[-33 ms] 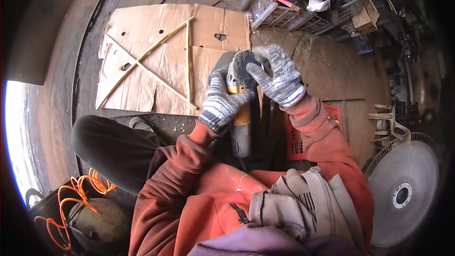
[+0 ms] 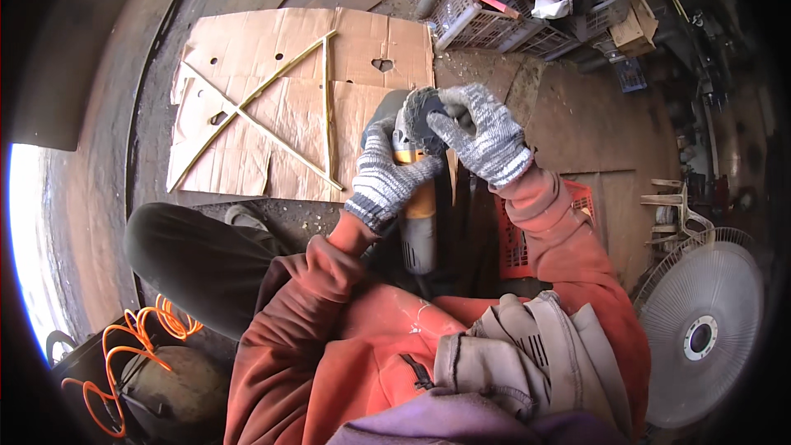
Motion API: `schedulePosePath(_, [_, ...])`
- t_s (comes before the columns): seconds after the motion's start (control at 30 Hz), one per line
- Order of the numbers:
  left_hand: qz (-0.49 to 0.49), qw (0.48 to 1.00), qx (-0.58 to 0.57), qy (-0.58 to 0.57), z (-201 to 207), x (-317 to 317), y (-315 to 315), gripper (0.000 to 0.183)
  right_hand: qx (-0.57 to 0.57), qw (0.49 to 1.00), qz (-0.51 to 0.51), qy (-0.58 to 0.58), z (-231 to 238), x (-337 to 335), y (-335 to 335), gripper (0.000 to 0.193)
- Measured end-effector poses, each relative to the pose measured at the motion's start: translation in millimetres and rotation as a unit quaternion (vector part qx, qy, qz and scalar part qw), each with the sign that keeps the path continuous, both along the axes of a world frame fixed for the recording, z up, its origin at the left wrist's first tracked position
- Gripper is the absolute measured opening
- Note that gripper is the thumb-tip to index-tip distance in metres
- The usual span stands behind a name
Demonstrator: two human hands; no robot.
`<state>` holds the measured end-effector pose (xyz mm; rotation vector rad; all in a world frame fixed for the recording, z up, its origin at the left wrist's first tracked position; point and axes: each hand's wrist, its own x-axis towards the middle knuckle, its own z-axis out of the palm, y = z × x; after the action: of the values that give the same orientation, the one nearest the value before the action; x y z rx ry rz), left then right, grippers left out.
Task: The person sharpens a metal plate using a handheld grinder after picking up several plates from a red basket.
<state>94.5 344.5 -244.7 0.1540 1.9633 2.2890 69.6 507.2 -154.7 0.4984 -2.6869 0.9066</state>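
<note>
My left hand (image 2: 386, 178), in a grey-and-white knitted glove, wraps round the front of a yellow-and-grey angle grinder (image 2: 419, 235). The tool stands nearly upright in the view, head away from me, its rear end toward my lap. On its head sits a dark round disc (image 2: 423, 122) with a rough, frayed edge. From the right, my gloved right hand (image 2: 488, 138) closes its bent fingers on the disc's right side. The exact hold of its fingertips is partly hidden.
Beyond my knees, thin strips (image 2: 241, 105) lie crossed on flattened cardboard (image 2: 371, 41). Plastic crates (image 2: 494, 29) stand at far right, and a red crate (image 2: 515, 243) beside my right arm. A fan guard (image 2: 700, 301) is at right; an orange coiled hose (image 2: 115, 334) at lower left.
</note>
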Motion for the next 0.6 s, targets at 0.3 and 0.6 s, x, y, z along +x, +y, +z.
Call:
schedulePosePath(0.3, [0.002,1.0,-0.003,-0.022,-5.1,-1.0,6.3,0.066,0.118,0.986,0.101,0.054,18.3,-9.4,2.6,0.016])
schedulePosePath(0.6, [0.01,0.999,0.03,-0.043,-2.4,0.4,4.6,0.077,0.112,0.976,0.181,0.037,29.0,-12.4,-2.4,0.023])
